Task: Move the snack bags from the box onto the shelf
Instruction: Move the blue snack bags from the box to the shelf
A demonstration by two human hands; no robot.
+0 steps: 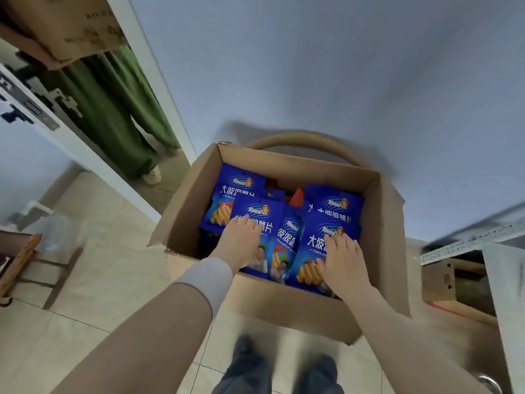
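An open cardboard box [287, 302] stands on the floor in front of me, filled with several blue snack bags. My left hand [240, 241] lies on a blue bag [262, 223] near the box's middle, fingers bent over its upper part. My right hand [345, 263] rests on another blue bag [315, 251] at the box's right front, fingers spread over it. Whether either hand has a grip on its bag is unclear. More blue bags [235, 191] lie behind, with something red [297, 196] among them. A metal shelf [466, 245] shows at the right edge.
A second person in green trousers [113, 109] stands at the open door on the left, holding a cardboard box [65, 27]. A small wooden table [42, 265] is at the left. A round wooden hoop [306, 140] sits behind the box. My feet [284, 371] are on the tiled floor.
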